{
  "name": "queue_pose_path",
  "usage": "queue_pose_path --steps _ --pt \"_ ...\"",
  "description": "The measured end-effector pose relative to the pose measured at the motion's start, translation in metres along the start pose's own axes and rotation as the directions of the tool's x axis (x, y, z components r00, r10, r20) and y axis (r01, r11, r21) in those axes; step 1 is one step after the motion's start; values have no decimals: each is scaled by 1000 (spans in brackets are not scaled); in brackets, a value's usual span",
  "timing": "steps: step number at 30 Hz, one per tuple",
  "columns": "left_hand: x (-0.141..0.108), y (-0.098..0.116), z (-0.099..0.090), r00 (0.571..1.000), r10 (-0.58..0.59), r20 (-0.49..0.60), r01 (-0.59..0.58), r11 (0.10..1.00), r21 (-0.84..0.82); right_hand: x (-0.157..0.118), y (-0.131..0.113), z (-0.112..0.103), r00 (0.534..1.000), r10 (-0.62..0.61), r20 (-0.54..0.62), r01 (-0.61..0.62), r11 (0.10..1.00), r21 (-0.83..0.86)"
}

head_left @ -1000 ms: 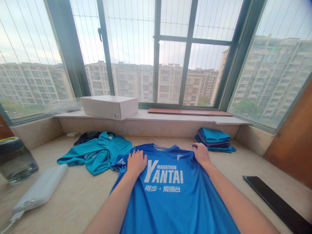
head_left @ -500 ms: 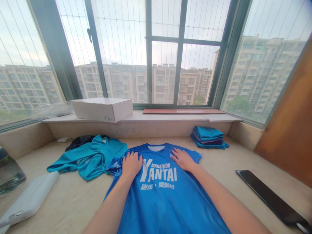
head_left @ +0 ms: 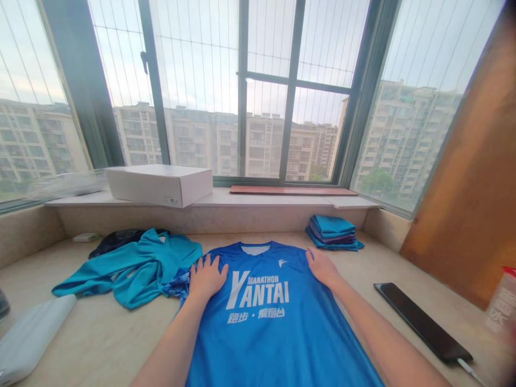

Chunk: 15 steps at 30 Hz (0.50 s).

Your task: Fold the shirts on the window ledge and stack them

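Note:
A blue T-shirt (head_left: pixel 258 338) with white lettering lies front up on the counter, its neckline toward the window. My left hand (head_left: pixel 207 277) rests on its left shoulder, fingers spread over the cloth, and the bunched left sleeve sticks out beside it. At the opposite shoulder edge, my right hand (head_left: pixel 322 267) has its fingers together and curled onto the fabric; the right sleeve is hidden at that hand. Left of the shirt lies a crumpled teal garment (head_left: pixel 141 271), close to my left hand. Beyond my right hand sits a stack of folded clothes (head_left: pixel 332 232).
A black phone (head_left: pixel 421 321) with a white cable lies at right, near a red-topped package (head_left: pixel 503 306). At left are a white power bank (head_left: pixel 36 338) and a dark garment (head_left: pixel 113 242). A white box (head_left: pixel 159 185) stands on the ledge (head_left: pixel 278 200) under the window.
My right hand has slid outward from the chest to the right shoulder edge, uncovering a small white logo. The right sleeve no longer shows. My left hand stays put; the view has turned slightly right.

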<state>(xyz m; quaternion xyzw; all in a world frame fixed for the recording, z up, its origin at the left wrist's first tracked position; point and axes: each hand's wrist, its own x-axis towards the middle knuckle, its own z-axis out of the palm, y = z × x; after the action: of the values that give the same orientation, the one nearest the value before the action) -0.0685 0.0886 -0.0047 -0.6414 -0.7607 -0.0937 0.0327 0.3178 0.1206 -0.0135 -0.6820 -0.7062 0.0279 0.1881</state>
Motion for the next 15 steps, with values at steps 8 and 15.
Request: queue_pose_path --steps 8,15 --pt "-1 3 -27 991 62 -117 -65 998 -24 -20 53 -10 998 -41 -54 41 999 -4" --pt "-23 53 -24 952 288 107 -282 957 -68 -10 25 -17 977 -77 -200 85 996 31"
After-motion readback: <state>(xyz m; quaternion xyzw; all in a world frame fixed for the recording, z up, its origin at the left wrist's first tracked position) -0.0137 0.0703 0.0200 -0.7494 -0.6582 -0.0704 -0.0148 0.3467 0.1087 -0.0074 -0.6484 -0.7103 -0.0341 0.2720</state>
